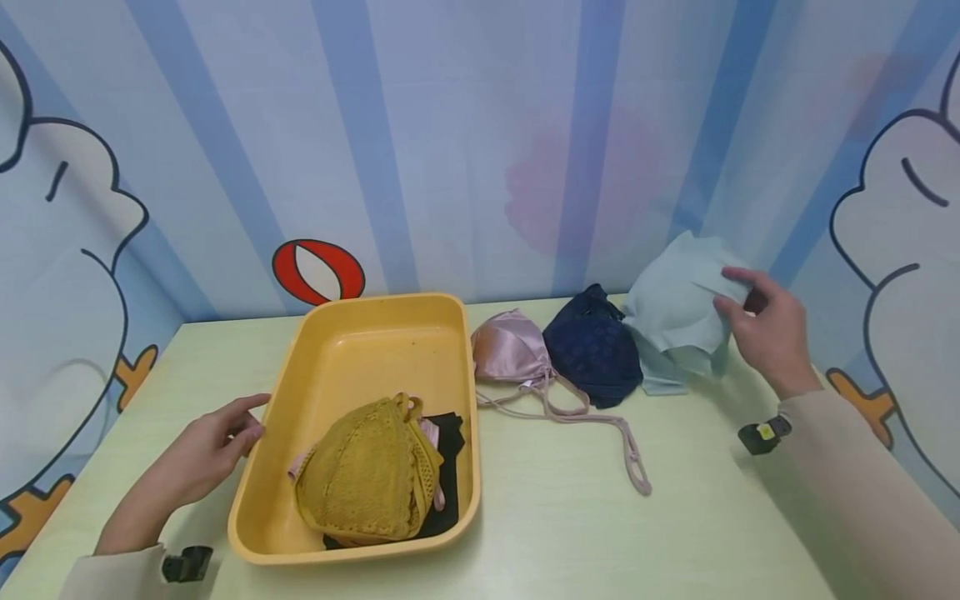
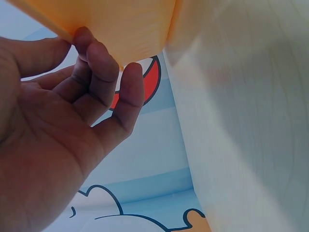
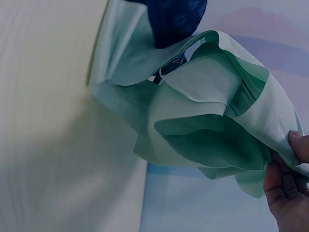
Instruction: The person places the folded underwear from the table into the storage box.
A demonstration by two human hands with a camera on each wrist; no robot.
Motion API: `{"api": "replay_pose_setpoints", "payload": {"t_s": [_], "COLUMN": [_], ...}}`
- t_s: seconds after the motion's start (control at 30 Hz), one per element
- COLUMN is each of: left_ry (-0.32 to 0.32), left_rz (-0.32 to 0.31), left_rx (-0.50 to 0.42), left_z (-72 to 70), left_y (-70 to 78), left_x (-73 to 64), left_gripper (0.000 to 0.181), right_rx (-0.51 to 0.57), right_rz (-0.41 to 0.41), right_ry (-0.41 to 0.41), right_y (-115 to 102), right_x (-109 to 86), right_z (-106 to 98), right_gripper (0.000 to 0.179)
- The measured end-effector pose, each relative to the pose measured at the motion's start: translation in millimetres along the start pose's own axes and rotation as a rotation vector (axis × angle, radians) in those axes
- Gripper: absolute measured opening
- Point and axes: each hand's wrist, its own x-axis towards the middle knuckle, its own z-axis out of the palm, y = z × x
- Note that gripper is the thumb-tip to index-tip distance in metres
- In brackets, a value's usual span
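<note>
My right hand (image 1: pixel 772 329) pinches one edge of a pale mint-green garment (image 1: pixel 678 292) between thumb and fingers. The thin cloth hangs in loose folds, and its lower part meets the table beside a navy bra (image 1: pixel 595 350). In the right wrist view the mint-green garment (image 3: pixel 203 96) gapes in open folds. At the left, my left hand (image 1: pixel 217 442) holds the rim of a yellow plastic tray (image 1: pixel 258 467), thumb and forefinger at its edge. Inside the tray lies a mustard-yellow bra (image 1: pixel 363 475) over black cloth (image 1: pixel 447 475), with bits of pink showing.
A pink satin bra (image 1: pixel 512 346) sits between the tray and the navy bra, its long thin straps (image 1: pixel 585 418) trailing forward over the pale table (image 1: pixel 570 517). Behind stands a blue-striped backdrop (image 1: pixel 465 150) with cartoon drawings, right along the table's back edge.
</note>
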Motion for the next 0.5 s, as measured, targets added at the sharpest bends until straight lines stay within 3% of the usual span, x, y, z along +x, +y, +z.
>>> {"api": "replay_pose_setpoints", "payload": {"t_s": [0.5], "left_ry": [-0.003], "left_rz": [-0.006], "left_rx": [0.003], "left_z": [0.4], "left_y": [0.0], "left_x": [0.8], "left_gripper": [0.042], "right_rx": [0.169], "right_rz": [-0.218], "right_ry": [0.135], "right_y": [-47], "right_x": [0.3], "right_z": [-7], "right_gripper": [0.038]}}
